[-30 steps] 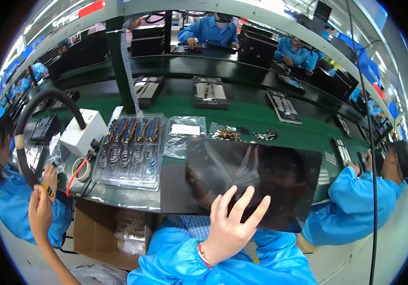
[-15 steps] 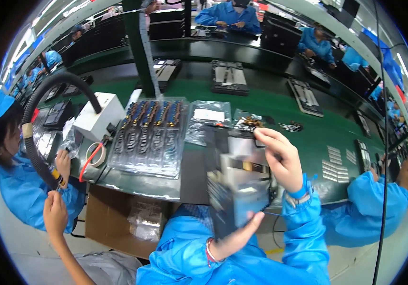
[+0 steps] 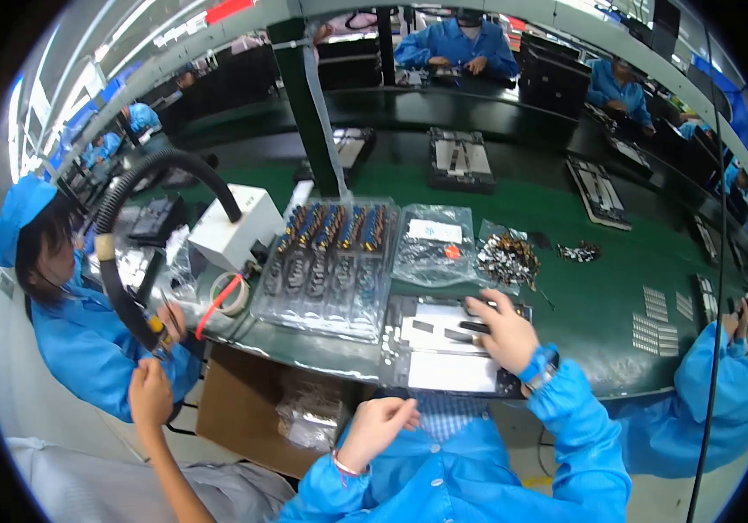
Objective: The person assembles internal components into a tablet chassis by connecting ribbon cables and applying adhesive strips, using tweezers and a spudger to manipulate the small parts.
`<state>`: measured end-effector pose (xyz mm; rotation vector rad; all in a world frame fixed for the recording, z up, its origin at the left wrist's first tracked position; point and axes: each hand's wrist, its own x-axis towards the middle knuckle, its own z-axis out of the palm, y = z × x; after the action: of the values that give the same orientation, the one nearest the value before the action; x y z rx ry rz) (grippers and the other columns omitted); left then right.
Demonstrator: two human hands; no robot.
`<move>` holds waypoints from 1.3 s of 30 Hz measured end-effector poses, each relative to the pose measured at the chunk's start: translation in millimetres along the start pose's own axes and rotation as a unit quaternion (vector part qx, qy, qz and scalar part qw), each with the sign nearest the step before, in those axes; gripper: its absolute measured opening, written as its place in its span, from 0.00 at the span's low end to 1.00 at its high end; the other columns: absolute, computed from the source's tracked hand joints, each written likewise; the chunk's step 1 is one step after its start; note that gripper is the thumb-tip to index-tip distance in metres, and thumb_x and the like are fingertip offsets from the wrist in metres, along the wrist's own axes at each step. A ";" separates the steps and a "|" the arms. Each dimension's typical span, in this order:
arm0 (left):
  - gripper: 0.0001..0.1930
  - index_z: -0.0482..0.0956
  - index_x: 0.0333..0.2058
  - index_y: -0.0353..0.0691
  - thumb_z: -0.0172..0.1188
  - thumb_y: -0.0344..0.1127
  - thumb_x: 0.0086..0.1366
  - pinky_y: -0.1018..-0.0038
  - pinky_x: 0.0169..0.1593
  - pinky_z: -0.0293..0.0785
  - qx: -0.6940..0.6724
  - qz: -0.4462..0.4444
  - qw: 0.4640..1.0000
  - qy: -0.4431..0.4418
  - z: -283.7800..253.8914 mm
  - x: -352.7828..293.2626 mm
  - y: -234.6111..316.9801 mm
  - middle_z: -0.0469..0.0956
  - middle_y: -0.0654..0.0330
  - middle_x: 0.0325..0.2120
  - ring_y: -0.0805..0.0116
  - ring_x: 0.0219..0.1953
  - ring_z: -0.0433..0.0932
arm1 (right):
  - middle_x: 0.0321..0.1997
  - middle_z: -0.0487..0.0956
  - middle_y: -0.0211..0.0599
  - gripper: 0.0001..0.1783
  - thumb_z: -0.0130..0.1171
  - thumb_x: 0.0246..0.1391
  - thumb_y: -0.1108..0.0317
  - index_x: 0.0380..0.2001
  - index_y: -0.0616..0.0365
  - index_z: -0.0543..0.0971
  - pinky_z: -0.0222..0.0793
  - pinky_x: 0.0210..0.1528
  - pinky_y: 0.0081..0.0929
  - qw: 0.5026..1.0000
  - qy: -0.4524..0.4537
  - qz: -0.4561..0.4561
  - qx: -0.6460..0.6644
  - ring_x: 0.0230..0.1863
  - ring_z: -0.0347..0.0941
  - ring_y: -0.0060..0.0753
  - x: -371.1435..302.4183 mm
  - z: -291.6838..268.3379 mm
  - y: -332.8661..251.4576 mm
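An opened tablet-like device [image 3: 452, 372] lies flat at the table's near edge in front of me, its inside facing up with pale flat panels and small black strips. Over its right half is my right hand [image 3: 510, 335], fingers apart and touching its upper area; a short black piece shows beside the fingertips, and whether it is held is unclear. My left hand [image 3: 380, 431] hovers just off the near edge, below the device's left corner. Its fingers are loosely curled together, with nothing visible in them.
Left of the device sits a clear plastic tray [image 3: 326, 327] of small parts. Behind are a clear bag [image 3: 433, 261] and a pile of small metallic parts [image 3: 509, 260]. A black hose [image 3: 112, 261] arches from a white box [image 3: 233, 228]; another person's hand [image 3: 150, 392] grips near its end.
The device has gone from being held tilted between both hands to lying flat on the table. My left hand has let go and drawn back; the view has shifted a little.
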<state>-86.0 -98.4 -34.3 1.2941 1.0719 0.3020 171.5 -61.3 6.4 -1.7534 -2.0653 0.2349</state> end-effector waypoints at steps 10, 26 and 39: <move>0.20 0.73 0.44 0.32 0.59 0.39 0.57 0.67 0.45 0.70 0.224 0.279 0.845 0.397 -0.6 1.6 -39.1 0.72 0.49 0.37 0.54 0.40 0.73 | 0.33 0.72 0.48 0.18 0.60 0.44 0.63 0.36 0.65 0.76 0.64 0.41 0.34 0.947 0.183 0.200 0.173 0.38 0.69 0.44 -119.0 35.5 32.4; 0.26 0.60 0.55 0.32 0.49 0.42 0.62 0.66 0.58 0.60 -0.503 0.202 0.837 0.075 -71.3 179.1 205.2 0.63 0.51 0.54 0.58 0.57 0.62 | 0.41 0.76 0.37 0.20 0.49 0.54 0.69 0.50 0.63 0.67 0.73 0.30 0.20 0.649 0.264 0.147 0.698 0.32 0.74 0.24 -49.5 -72.7 107.9; 0.24 0.73 0.37 0.24 0.59 0.43 0.52 0.63 0.44 0.71 -0.425 -0.091 0.767 0.472 -81.7 428.2 228.6 0.75 0.43 0.38 0.50 0.40 0.76 | 0.34 0.74 0.23 0.19 0.52 0.55 0.65 0.51 0.56 0.67 0.43 0.11 0.10 0.708 0.299 0.255 0.587 0.19 0.62 0.07 55.5 -114.9 189.7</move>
<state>155.6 330.4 -26.7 0.1262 1.5921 1.2232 383.9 12.9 47.0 -1.1908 -0.5589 0.7972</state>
